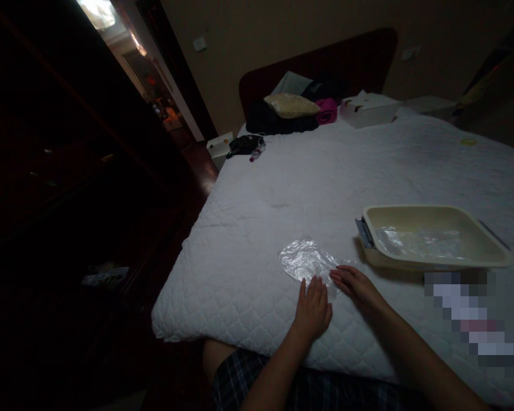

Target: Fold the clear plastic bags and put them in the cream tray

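Observation:
A thin, crinkled piece of clear plastic [306, 260], possibly a bag, lies flat on the white quilted bed cover [240, 274] near the bed's front edge. My left hand [313, 308] rests on its near edge, palm down with the fingers stretched out. From the right, my right hand [360, 288] touches the plastic's right side with its fingers extended; its thumb is hidden. To the right of my hands stands a cream plastic tub [488, 251] with grey handles. More clear plastic [420, 242] lies inside it.
A blurred-out patch [471, 319] covers something below the tub. Towards the headboard [364, 51] are a beige pillow [291, 105], a pink roll [326, 111], a white box [368, 109], a dark bag [245, 145] and a bottle [258, 150]. Dark floor lies left.

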{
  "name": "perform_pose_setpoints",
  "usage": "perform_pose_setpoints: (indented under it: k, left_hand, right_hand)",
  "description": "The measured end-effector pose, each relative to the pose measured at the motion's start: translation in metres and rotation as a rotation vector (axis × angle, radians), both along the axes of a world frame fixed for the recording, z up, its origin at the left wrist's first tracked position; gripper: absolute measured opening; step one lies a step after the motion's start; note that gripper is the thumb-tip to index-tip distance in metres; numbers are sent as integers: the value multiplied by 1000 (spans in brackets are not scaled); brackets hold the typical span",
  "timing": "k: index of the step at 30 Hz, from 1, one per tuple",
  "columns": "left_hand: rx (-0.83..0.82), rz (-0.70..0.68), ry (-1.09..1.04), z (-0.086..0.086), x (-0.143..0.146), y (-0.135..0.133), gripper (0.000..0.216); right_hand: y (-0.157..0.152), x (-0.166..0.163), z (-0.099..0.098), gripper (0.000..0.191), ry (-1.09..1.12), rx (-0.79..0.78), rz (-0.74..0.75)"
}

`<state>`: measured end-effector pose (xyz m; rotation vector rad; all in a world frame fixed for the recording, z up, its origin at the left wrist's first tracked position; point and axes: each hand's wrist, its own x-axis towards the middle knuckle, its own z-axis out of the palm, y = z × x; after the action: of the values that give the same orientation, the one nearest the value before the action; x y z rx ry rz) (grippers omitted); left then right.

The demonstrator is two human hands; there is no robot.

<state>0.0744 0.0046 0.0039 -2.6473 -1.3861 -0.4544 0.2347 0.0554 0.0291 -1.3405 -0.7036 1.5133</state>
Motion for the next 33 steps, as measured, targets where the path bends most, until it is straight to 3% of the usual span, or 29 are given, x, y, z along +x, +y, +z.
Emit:
perform_pose_setpoints:
  k: [4,8,12,18,23,25,29,33]
  left_hand:
    - [34,7,-25,-4,-2,-2,45]
    - [111,-36,-43,-15,-2,0,33]
    - [142,-109,-39,-17,4,7,24]
    - [115,-219,-5,8,11,31,16]
    - [85,-263,31,31,3,45,15]
    - [37,-234,31,34,-2,44,13]
    - [5,-240,25,27,-13,34,16]
    - [11,-176,-10,12,-22,24,25]
  right_hand:
    - [4,-6,-2,26,-66,89,-29]
    - [-3,7,-3,26,-304,214,-43]
    - [-17,25,-10,28,-423,196,-94]
    - [-30,40,-24,25,-571,207,-93]
    - [-35,42,-20,30,-675,131,-75]
    - [-39,37,-14,29,-834,249,27]
    - [-51,20,-8,30,-1126,700,374]
    - [-54,9,-16,28,-1330,815,447]
